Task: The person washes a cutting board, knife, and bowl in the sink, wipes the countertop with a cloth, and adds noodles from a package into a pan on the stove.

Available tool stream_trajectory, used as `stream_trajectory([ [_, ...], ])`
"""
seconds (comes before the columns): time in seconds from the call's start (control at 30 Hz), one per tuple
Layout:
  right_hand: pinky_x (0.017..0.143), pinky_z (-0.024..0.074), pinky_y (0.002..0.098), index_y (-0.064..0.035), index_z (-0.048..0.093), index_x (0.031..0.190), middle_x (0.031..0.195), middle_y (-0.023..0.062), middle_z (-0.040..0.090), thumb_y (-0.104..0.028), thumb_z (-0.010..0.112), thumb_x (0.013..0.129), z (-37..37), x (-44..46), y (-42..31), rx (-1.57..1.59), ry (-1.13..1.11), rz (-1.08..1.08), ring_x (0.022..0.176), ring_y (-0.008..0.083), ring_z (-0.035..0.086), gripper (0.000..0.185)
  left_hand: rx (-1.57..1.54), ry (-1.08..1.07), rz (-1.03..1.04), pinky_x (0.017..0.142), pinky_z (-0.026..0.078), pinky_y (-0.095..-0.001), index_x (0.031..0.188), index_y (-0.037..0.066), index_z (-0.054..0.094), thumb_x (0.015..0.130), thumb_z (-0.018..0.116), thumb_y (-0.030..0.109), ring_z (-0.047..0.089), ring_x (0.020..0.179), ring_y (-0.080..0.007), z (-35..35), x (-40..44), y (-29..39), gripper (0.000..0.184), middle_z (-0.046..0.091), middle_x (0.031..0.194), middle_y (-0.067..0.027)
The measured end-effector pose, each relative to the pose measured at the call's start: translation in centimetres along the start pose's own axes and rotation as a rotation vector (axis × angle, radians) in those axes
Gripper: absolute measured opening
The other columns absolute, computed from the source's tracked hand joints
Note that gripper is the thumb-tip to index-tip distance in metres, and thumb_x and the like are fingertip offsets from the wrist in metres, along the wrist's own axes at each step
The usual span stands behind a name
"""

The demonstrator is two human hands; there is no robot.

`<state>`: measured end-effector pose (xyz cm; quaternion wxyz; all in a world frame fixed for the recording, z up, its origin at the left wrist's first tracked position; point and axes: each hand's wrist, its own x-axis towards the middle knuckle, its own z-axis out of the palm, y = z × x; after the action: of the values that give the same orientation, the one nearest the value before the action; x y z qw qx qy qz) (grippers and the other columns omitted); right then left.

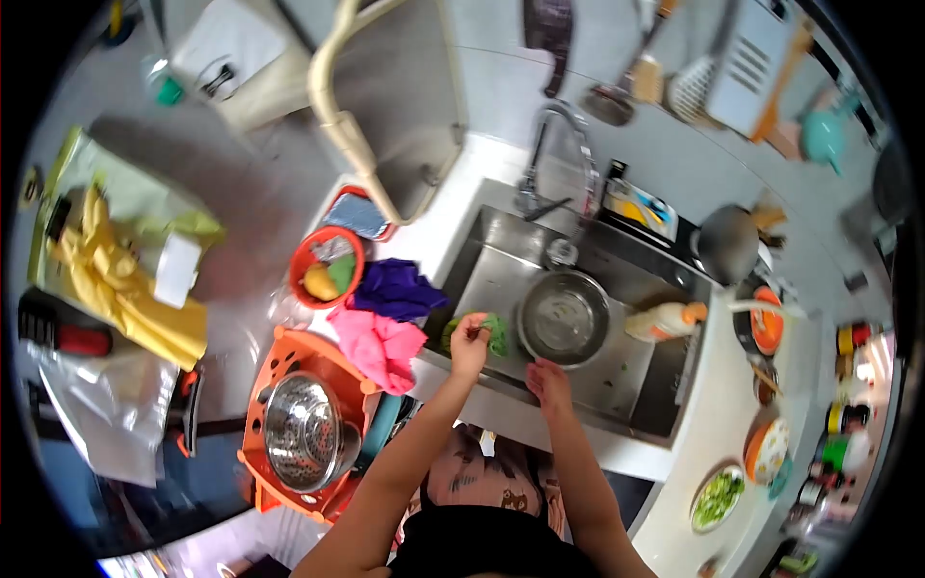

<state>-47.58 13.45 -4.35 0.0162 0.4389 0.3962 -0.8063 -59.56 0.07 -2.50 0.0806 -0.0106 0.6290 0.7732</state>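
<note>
My left hand [472, 345] is over the left part of the steel sink [501, 231], its fingers pinched beside a green mesh-like item [495, 333]; the grip itself is too small to make out. Near the lower rim of a round metal bowl [565, 318] is my right hand [547, 381], fingers stretched out and holding nothing visible. The bowl stands in the sink below the faucet [528, 193]. To its right a bottle with an orange cap [661, 323] lies in the sink.
Left of the sink are purple cloth [397, 291], pink cloth [378, 347], a red bowl [301, 265] and an orange rack [258, 424] with a colander [303, 432]. A plate of chopped greens [718, 499] stands on the right counter. Utensils hang above.
</note>
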Motion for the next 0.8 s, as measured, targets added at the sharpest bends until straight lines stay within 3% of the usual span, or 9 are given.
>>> stream_trajectory([
  [0.13, 0.072, 0.0484, 0.0294, -0.0086, 0.057, 0.102, 0.096, 0.0055, 0.064, -0.011, 0.054, 0.083, 4.6, 1.9, 0.0, -0.14, -0.15, 0.086, 0.083, 0.0155, 0.06, 0.02, -0.006, 0.26, 0.173, 0.072, 0.043, -0.0207, 0.097, 0.004, 0.055, 0.083, 0.051, -0.007, 0.055, 0.079, -0.0087, -4.6, 1.7, 2.8, 0.018, 0.058, 0.087, -0.0003],
  [0.33, 0.068, 0.0482, 0.0261, -0.0065, 0.059, 0.103, 0.096, 0.0076, 0.064, -0.01, 0.048, 0.087, 12.6, 3.1, -0.1, -0.332, -0.269, 0.02, 0.079, 0.0144, 0.06, 0.019, 0.134, 0.58, 0.346, 0.067, 0.042, -0.0219, 0.098, 0.002, 0.052, 0.086, 0.05, -0.003, 0.053, 0.078, -0.0096, -12.3, 4.3, 6.7, 0.013, 0.056, 0.088, -0.0028],
  [0.4, 0.069, 0.0481, 0.0262, -0.0062, 0.058, 0.105, 0.096, 0.007, 0.064, -0.01, 0.047, 0.088, 14.8, 3.1, 0.3, -0.384, -0.26, 0.027, 0.081, 0.014, 0.06, 0.021, 0.171, 0.636, 0.386, 0.068, 0.043, -0.0221, 0.099, 0.001, 0.052, 0.086, 0.051, -0.002, 0.054, 0.077, -0.0099, -15.0, 6.7, 9.1, 0.013, 0.057, 0.087, -0.0035],
  [0.5, 0.068, 0.0472, 0.0249, -0.0055, 0.06, 0.103, 0.094, 0.0056, 0.064, -0.006, 0.05, 0.085, 17.9, 3.1, 1.3, -0.417, -0.223, 0.008, 0.079, 0.013, 0.06, 0.02, 0.201, 0.488, 0.405, 0.076, 0.045, -0.0236, 0.103, 0.003, 0.051, 0.086, 0.054, -0.001, 0.056, 0.086, -0.0122, -18.4, 11.0, 12.3, 0.018, 0.058, 0.094, -0.0035],
  [0.6, 0.067, 0.0466, 0.0249, -0.0051, 0.061, 0.098, 0.091, 0.0053, 0.064, -0.001, 0.054, 0.08, 20.3, 7.1, 4.5, -0.604, -0.285, -0.39, 0.078, 0.0119, 0.059, 0.02, 0.518, 0.58, 0.423, 0.079, 0.046, -0.0273, 0.109, 0.003, 0.053, 0.079, 0.058, -0.005, 0.058, 0.089, -0.0197, -20.1, 12.8, 13.2, 0.032, 0.058, 0.101, -0.0101],
  [0.63, 0.067, 0.0468, 0.0268, -0.0048, 0.062, 0.094, 0.091, 0.0068, 0.063, 0.002, 0.057, 0.074, 22.0, 7.5, 4.5, -0.632, -0.308, -0.608, 0.079, 0.0135, 0.059, 0.022, 0.553, 0.528, 0.407, 0.079, 0.046, -0.0284, 0.108, 0.002, 0.053, 0.078, 0.057, -0.005, 0.058, 0.089, -0.0207, -19.8, 12.1, 14.5, 0.032, 0.058, 0.099, -0.0109],
  [0.67, 0.071, 0.0474, 0.0302, -0.0045, 0.061, 0.097, 0.092, 0.0101, 0.061, 0.0, 0.059, 0.072, 23.3, 7.9, 4.3, -0.779, -0.218, -0.694, 0.08, 0.021, 0.059, 0.026, 0.59, 0.474, 0.392, 0.079, 0.047, -0.0295, 0.108, 0.001, 0.054, 0.077, 0.056, -0.006, 0.058, 0.089, -0.0217, -19.3, 10.5, 15.7, 0.031, 0.057, 0.097, -0.0117],
  [0.73, 0.073, 0.0469, 0.0331, -0.004, 0.059, 0.1, 0.094, 0.0133, 0.059, -0.001, 0.059, 0.071, 26.7, 6.8, 2.5, -1.04, 0.064, -1.314, 0.082, 0.0292, 0.058, 0.03, 0.756, 0.375, 0.48, 0.076, 0.048, -0.0304, 0.104, 0.003, 0.058, 0.076, 0.055, -0.007, 0.059, 0.086, -0.0253, -19.6, 8.3, 15.0, 0.031, 0.058, 0.096, -0.0134],
  [0.8, 0.076, 0.0458, 0.034, -0.0037, 0.058, 0.101, 0.094, 0.0141, 0.059, -0.001, 0.058, 0.073, 27.7, 7.9, 1.9, -1.278, 0.049, -1.22, 0.084, 0.032, 0.056, 0.028, 0.743, 0.275, 0.461, 0.078, 0.048, -0.0322, 0.098, 0.003, 0.06, 0.076, 0.052, -0.007, 0.059, 0.089, -0.0278, -19.6, 6.3, 12.2, 0.026, 0.059, 0.102, -0.0142],
])
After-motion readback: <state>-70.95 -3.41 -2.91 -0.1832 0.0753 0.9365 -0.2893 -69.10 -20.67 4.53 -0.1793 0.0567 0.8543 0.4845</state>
